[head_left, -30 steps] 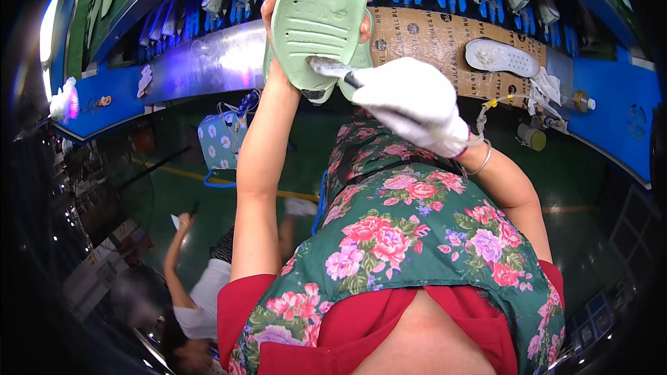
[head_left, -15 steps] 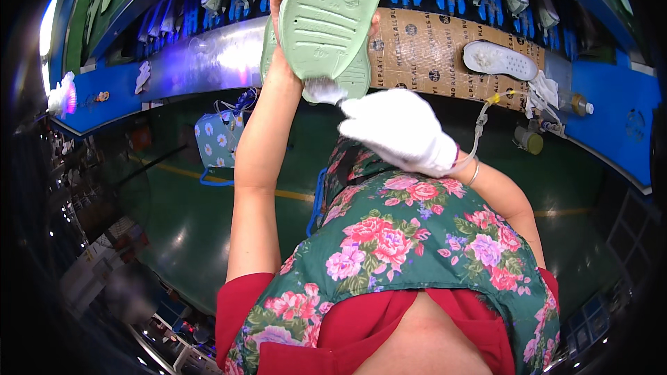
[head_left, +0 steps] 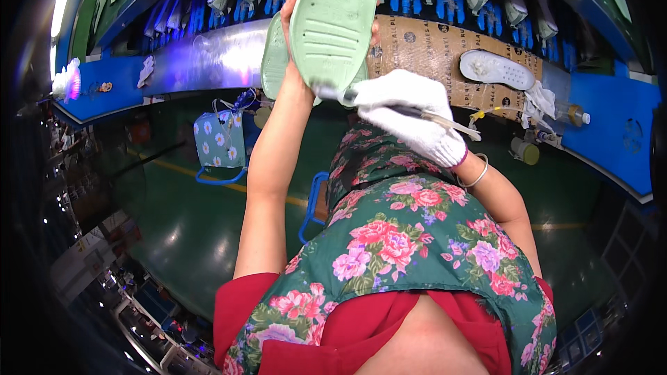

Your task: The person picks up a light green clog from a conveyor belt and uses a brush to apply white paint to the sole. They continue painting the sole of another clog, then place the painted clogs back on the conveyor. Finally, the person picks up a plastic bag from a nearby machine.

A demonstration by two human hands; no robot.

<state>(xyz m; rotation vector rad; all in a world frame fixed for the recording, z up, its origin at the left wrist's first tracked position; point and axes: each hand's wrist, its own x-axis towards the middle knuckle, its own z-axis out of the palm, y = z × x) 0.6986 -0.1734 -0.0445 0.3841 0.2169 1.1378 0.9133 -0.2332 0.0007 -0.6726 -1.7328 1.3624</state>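
My bare left hand (head_left: 292, 17) grips a pale green shoe sole (head_left: 337, 17) from beneath, its fingertips showing at both edges. The sole is held up with its grooved, holed face toward me. A second pale green sole (head_left: 274, 59) shows partly behind it; whether the hand also holds that one I cannot tell. In a white knitted glove, my right hand (head_left: 410, 114) is closed around a brush (head_left: 441, 122), whose handle sticks out past the wrist side. The blurred bristles are at the lower end of the front sole, touching or very close to it.
A printed brown cardboard sheet (head_left: 431, 55) covers part of the bench, with a white sole (head_left: 497, 70) on it. White cloth (head_left: 540, 101) and a bottle (head_left: 578, 117) lie at right. Shoes on blue holders (head_left: 424, 0) line the back. A flowered bag (head_left: 220, 140) stands below.
The brush has swung from pointing downward to lying across my right hand, its handle now visible. The front sole has shifted slightly and looks more upright.
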